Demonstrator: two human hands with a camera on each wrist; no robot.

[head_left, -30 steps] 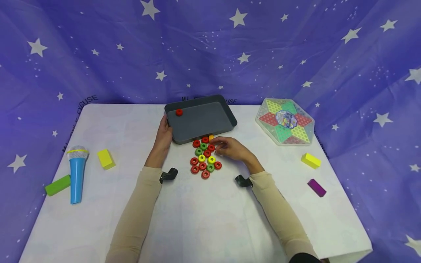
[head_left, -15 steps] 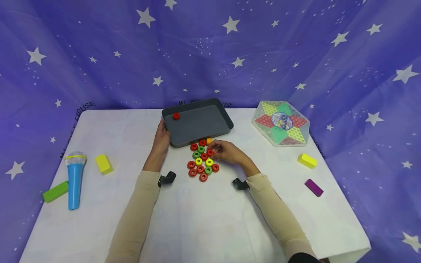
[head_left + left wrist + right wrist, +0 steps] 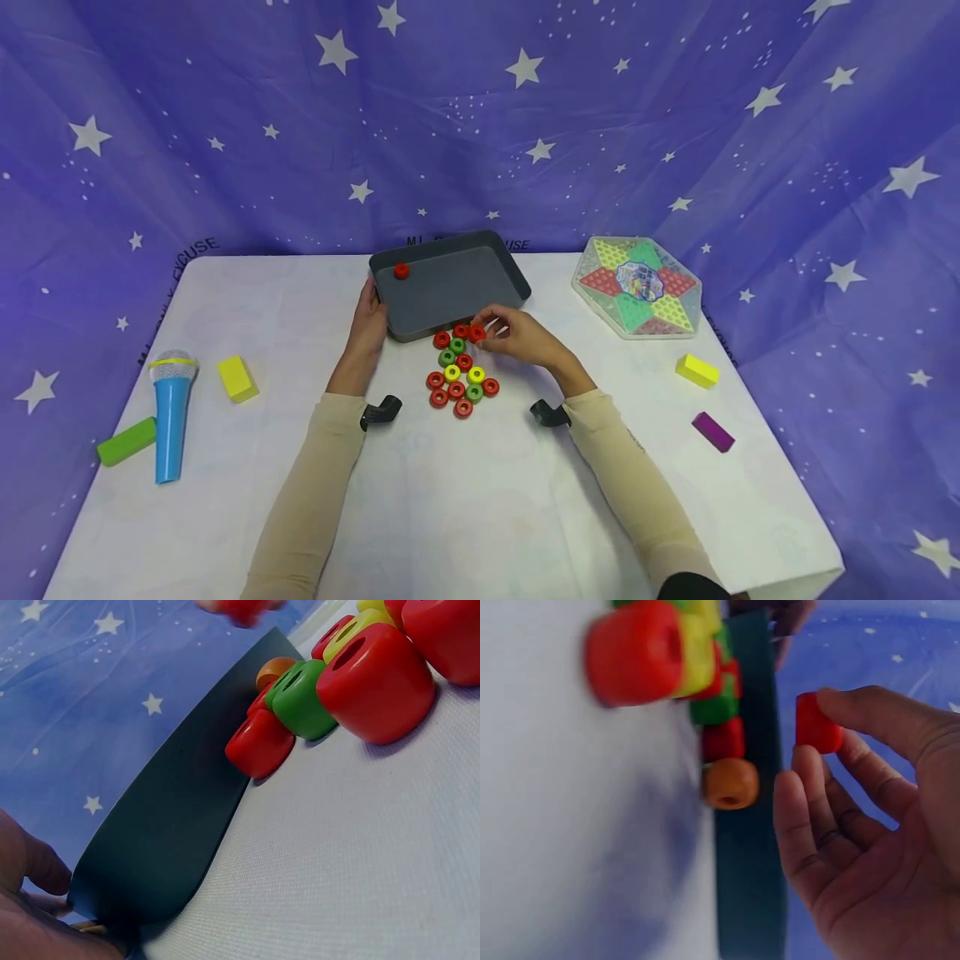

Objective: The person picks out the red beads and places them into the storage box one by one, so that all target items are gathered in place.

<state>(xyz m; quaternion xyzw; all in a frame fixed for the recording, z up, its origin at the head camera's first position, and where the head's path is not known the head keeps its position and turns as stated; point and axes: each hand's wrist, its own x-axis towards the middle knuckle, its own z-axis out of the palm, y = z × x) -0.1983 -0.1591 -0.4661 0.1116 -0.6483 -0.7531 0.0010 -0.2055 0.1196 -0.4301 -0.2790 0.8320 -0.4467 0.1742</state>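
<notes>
A dark grey tray sits at the table's far middle with one red ring inside. My left hand grips the tray's left edge. In front of the tray lies a cluster of red, green and yellow rings, seen close in the left wrist view. My right hand is raised just over the tray's near wall and pinches a red ring between thumb and fingertips. An orange ring rests against the tray wall.
A hexagonal star game board lies at the right. Further right are a yellow block and a purple block. On the left lie a blue toy microphone, a yellow block and a green block.
My right hand picked a red ring out of the cluster and lifted it toward the tray's near wall. My left hand stayed on the tray's edge.
</notes>
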